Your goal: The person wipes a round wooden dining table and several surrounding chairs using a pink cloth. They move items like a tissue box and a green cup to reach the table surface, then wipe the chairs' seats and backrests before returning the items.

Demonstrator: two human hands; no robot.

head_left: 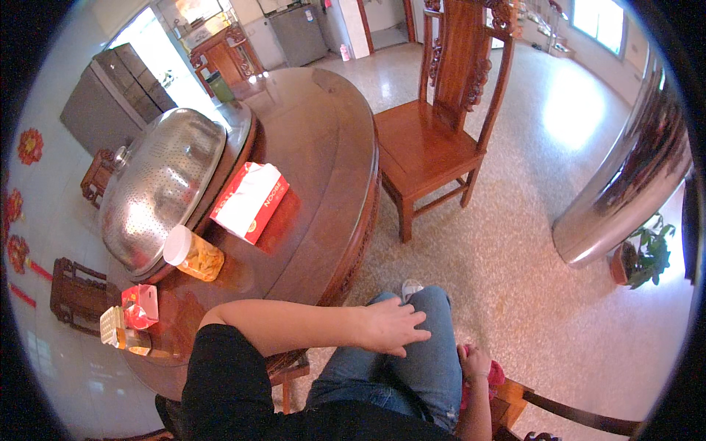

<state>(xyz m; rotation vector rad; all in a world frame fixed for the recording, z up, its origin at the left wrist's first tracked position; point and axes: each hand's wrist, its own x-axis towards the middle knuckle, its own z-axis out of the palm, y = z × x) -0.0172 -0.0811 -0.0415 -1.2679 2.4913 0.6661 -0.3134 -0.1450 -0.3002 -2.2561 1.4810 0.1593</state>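
Note:
My left hand (393, 325) lies palm down on the knee of my blue jeans (430, 331), fingers spread and nothing in them. Low on the right, beside my thigh, is my right hand (475, 362) with its fingers curled against a pinkish-red cloth (496, 373). Only part of that cloth shows; the rest is hidden by the hand and the leg. On the round wooden table (331, 169) to my left stand a red and white tissue box (251, 202) and a clear jar (195, 253) with a white lid and orange-yellow contents.
A perforated metal dome cover (165, 191) sits on the table's raised turntable. Nearer are a small red box (140, 306) and a small jar (134, 341). Ahead stands a carved wooden chair (430, 147). A shiny metal column (625, 169) and a potted plant (647, 253) are at the right.

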